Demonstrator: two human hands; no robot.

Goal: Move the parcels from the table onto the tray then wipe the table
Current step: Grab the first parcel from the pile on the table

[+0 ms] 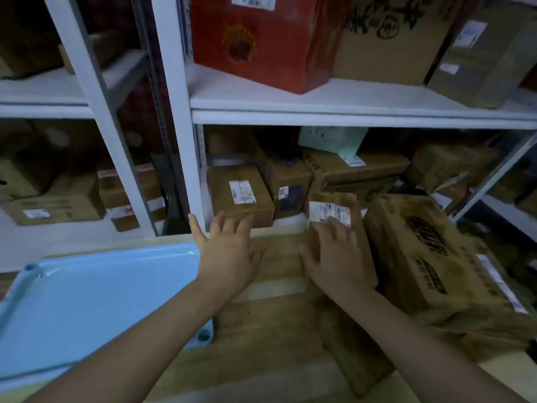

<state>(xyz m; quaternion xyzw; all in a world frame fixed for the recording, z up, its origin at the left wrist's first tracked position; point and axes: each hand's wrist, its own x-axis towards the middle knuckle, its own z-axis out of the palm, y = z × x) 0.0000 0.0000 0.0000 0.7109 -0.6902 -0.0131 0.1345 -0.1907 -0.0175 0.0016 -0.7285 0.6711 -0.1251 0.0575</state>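
The white label (328, 212) on the small parcel (359, 237) is too blurred to read, and so is the black print on the large box (421, 251) just right of the right grip (337, 257). That grip lies flat on the small parcel's top, fingers spread and reaching the label, not clenched. The left grip (229, 254) hovers released, fingers splayed, over the wooden surface (261, 330). The blue tray (96, 301) sits just left of it. The parcel is plain brown cardboard.
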